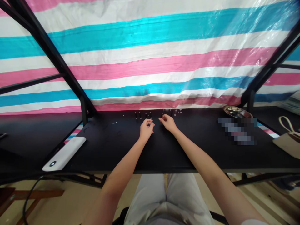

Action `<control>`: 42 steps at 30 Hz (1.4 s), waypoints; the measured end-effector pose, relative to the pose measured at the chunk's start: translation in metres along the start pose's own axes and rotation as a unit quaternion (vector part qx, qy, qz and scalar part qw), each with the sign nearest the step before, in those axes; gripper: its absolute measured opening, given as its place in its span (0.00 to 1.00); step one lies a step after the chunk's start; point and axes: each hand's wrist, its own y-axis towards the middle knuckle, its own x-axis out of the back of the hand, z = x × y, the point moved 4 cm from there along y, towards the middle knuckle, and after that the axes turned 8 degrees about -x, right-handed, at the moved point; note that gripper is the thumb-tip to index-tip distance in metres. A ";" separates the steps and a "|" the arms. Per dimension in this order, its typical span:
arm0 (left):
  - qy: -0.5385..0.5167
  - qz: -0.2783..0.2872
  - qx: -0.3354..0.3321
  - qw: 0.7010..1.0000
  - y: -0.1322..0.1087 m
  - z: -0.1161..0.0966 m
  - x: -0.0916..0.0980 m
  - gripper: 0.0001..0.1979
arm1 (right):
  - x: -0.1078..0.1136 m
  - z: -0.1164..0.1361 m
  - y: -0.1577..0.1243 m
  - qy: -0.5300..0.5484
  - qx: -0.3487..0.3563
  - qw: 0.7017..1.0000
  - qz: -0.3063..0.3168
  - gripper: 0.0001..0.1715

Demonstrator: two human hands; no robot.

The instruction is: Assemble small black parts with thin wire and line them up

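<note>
Both my arms reach across a black table (187,150) toward its far edge. My left hand (146,128) has its fingers curled into a pinch, close to a row of several small dark upright pieces (142,115). My right hand (168,122) is also curled, its fingertips at a small dark piece (161,116) beside a second cluster of such pieces (169,111). What either hand grips is too small to make out. A few small white scraps (180,111) lie near the pieces.
A white power bank (64,153) with a cable lies at the table's left front corner. A metal bowl (235,111) stands at the right back, a beige bag (288,139) further right. Black frame posts (83,114) rise at both sides before a striped tarp.
</note>
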 end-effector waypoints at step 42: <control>-0.014 -0.004 -0.007 1.000 -0.002 -0.010 0.004 0.07 | 0.076 -0.042 0.029 -0.166 0.011 0.958 -0.233 0.17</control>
